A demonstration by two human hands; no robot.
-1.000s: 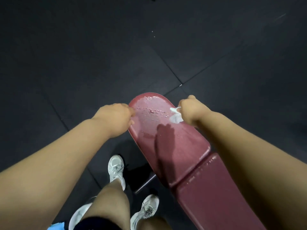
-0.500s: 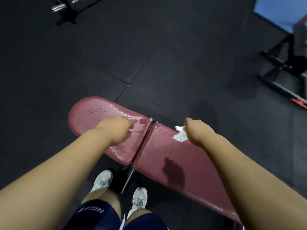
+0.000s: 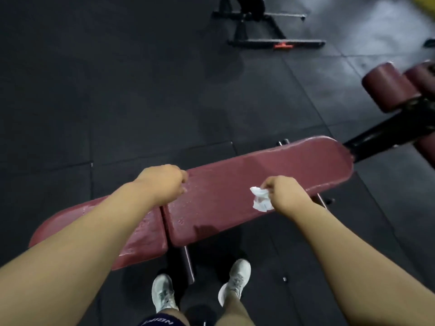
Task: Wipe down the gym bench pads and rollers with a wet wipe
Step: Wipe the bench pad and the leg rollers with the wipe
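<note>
**A:** How does the bench look?

**B:** It lies across your view on the black rubber floor [image 3: 117,90], just beyond your white sneakers [image 3: 236,278]. The long maroon vinyl bench pad [image 3: 270,175] is on your right, end to end with the shorter maroon pad [image 3: 143,241] on your left. Both glisten with droplets. The maroon cylindrical foam rollers [image 3: 388,90] sit on the black frame [image 3: 388,128] past the long pad's right end.

**A:** And the hands?

**B:** Your left hand [image 3: 164,184] is balled up, knuckles on the long pad beside the seam, with nothing seen in it. Your right hand [image 3: 284,192] pinches a crumpled white wet wipe [image 3: 260,201] in curled fingers over the long pad. I cannot tell whether the wipe touches it.
</note>
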